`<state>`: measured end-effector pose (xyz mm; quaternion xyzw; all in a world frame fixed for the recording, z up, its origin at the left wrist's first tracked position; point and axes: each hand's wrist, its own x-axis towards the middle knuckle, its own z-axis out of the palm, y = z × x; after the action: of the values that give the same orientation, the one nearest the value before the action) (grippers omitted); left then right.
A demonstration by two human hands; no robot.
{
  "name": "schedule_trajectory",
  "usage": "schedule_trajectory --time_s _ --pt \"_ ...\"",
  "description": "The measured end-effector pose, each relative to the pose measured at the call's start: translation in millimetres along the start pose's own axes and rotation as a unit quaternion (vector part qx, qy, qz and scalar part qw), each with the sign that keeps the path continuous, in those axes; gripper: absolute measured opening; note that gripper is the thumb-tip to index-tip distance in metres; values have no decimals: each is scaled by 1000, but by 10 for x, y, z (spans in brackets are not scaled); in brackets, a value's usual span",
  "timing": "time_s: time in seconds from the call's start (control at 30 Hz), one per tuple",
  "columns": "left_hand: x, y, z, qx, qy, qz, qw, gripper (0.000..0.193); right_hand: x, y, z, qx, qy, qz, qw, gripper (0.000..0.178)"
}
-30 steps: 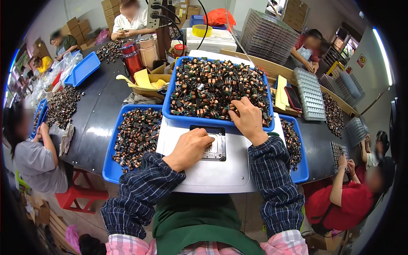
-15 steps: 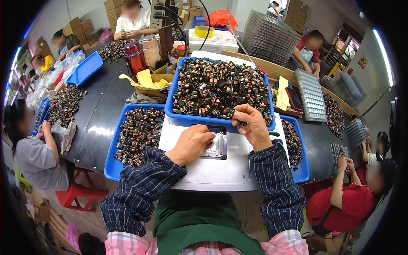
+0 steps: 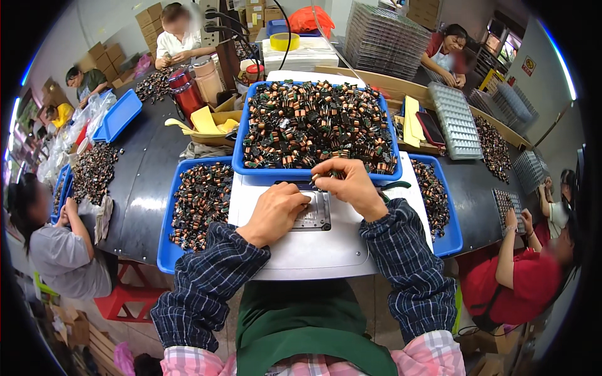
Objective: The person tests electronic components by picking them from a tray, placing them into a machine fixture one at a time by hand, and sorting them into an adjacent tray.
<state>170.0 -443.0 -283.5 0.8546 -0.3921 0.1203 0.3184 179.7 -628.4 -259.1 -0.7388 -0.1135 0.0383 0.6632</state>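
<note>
My right hand (image 3: pixel 348 190) pinches a small copper-wound coil part (image 3: pixel 316 178) between thumb and fingertips, just above the metal fixture. The fixture (image 3: pixel 318 216), a silvery plate in a dark frame, is set into a white machine top (image 3: pixel 301 257). My left hand (image 3: pixel 273 214) rests on the fixture's left side with its fingers curled together; whatever they may hold is hidden. Behind both hands a blue tray (image 3: pixel 276 172) is heaped with similar coil parts (image 3: pixel 313 125). Blue checked sleeves cover both my forearms.
Blue bins of coil parts stand left (image 3: pixel 164 247) and right (image 3: pixel 453 241) of the machine. Behind are a red flask (image 3: pixel 186 94), yellow tape (image 3: pixel 285 42), stacked clear trays (image 3: pixel 385 41) and a white tray (image 3: pixel 456 122). Several co-workers sit around the dark table (image 3: pixel 141 200).
My right hand has moved left and slightly down with the coil part, from the blue tray's front edge to beside the fixture. My left hand stays at the fixture. The view has shifted slightly.
</note>
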Motion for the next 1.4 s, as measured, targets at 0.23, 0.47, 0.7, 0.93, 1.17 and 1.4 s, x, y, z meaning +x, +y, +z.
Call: schedule_trajectory --time_s 0.23,0.47,0.7,0.93,1.17,1.4 --pt "-259 -130 -260 -58 154 -95 982 19 -36 204 146 -247 -56 -152 955 15" --pt "-872 -684 -375 -63 269 -280 919 19 -71 186 210 -322 -75 -191 924 12" --pt "-775 -817 -314 48 277 -243 928 22 -15 205 217 -352 -125 -202 905 12" --pt "139 -467 -363 39 269 -76 959 22 -26 176 242 -381 -113 -205 895 11" --pt "603 -501 -150 70 231 -59 969 30 44 31 -136 244 -36 36 968 20" --pt "652 -438 -77 62 172 -53 982 31 86 174 -288 405 -7 22 914 30"
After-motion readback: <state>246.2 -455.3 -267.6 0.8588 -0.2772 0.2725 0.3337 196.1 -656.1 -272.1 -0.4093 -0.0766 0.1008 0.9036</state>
